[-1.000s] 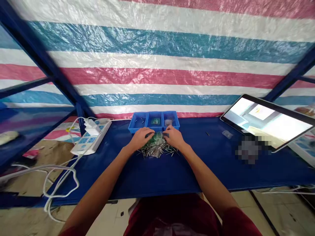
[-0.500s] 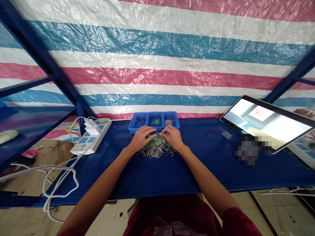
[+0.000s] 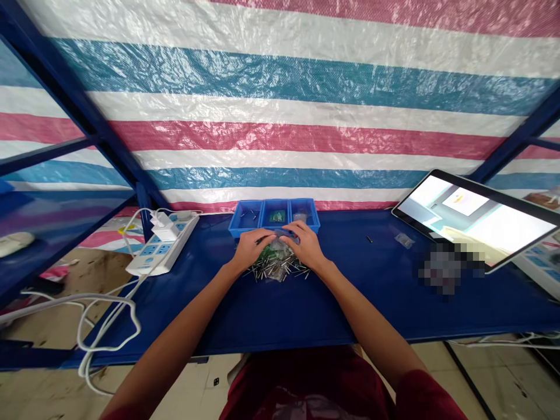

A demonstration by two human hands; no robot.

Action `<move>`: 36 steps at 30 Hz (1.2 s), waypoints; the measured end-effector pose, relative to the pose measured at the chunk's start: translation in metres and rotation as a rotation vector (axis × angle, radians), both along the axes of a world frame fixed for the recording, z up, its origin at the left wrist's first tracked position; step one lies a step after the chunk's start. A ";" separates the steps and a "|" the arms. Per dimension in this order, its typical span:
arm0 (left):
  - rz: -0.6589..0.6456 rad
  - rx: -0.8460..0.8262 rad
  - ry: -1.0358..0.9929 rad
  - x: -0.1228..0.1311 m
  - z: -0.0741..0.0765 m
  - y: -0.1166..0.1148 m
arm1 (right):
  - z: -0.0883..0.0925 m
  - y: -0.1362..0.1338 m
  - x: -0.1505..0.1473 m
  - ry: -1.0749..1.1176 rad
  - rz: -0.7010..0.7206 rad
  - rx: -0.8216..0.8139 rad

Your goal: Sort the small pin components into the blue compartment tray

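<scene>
My left hand [image 3: 252,247] and my right hand [image 3: 306,245] are close together above a pile of small metal pins or screws [image 3: 273,269]. Between my fingertips is a small clear plastic bag [image 3: 284,233], pinched from both sides. A thin dark sliver shows by my left fingers, too small to name. Mixed into the pile are green pieces [image 3: 272,255] and more clear bags, partly covered by my hands. Just behind my hands stand three joined blue bins [image 3: 246,230]: a few metal pieces lie in the left one, green pieces in the middle, clear bags in the right.
A white power strip [image 3: 175,248] with a plugged-in charger [image 3: 164,227] is on the left, with loose white cables [image 3: 109,349] nearby. To the right lie a small dark pin [image 3: 369,239] and a clear packet [image 3: 404,240]. Behind them leans a lit screen [image 3: 476,216].
The clear bag now shows between my fingertips, where it was hardly visible before. My left hand has shifted slightly down and left, and its fingers have curled in.
</scene>
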State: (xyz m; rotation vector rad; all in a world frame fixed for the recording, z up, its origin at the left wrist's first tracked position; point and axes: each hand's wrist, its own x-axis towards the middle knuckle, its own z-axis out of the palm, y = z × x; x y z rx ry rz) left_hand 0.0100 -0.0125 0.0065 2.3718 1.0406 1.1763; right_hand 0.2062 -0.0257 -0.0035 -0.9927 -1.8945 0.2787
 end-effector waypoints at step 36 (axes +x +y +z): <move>-0.089 -0.239 -0.224 0.007 0.005 -0.004 | 0.002 -0.006 -0.001 0.089 0.052 -0.002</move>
